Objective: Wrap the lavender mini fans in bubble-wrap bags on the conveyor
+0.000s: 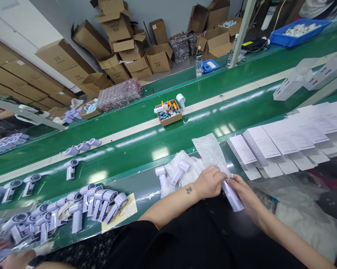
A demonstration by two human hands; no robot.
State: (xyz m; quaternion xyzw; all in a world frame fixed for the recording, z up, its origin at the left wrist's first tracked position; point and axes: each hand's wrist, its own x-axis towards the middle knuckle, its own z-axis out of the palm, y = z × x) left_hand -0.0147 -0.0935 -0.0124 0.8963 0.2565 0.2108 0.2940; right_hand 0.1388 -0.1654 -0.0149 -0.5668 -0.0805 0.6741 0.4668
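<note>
In the head view, a lavender handheld fan [232, 197] slants down between my two hands, its upper end hidden by my fingers and the bag. A clear bubble wrap bag [210, 149] stretches up and away from that spot over the bench edge. My left hand [212, 182] is closed on the bag's mouth at the fan's upper end. My right hand [245, 189] grips the fan from the other side, thumb and fingers near the bag's opening. Just left of the bag, two more lavender fans [181, 172] lie on crumpled bubble wrap bags [172, 164].
White boxes [243, 149] with open flaps stand in a row at right. Many lavender fans [101, 201] crowd the bench at left, where another person's hands [15, 257] show. Across the green belt [135, 144] sits a small carton of parts [170, 118].
</note>
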